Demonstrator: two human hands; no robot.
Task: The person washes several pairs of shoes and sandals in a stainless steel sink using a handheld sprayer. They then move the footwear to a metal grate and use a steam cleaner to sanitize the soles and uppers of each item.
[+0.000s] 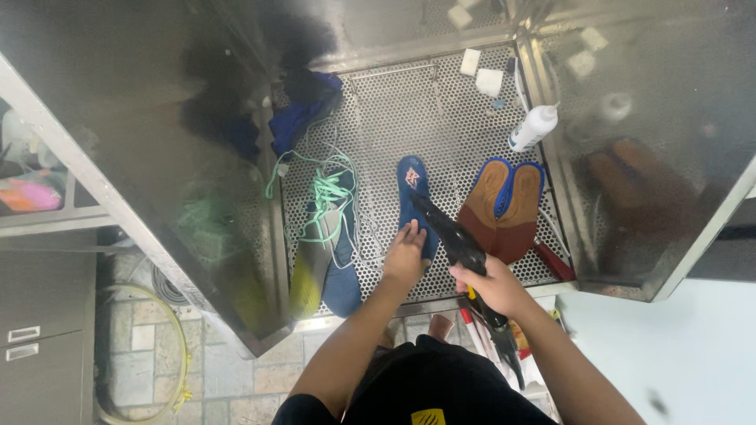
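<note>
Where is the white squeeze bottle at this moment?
In the head view, the white squeeze bottle lies tilted at the upper right of the perforated metal tray, against the right steel wall, just above the brown insoles.

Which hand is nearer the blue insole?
Left. The left hand rests on the blue insole; the right hand grips a black spray gun beside it.
</note>
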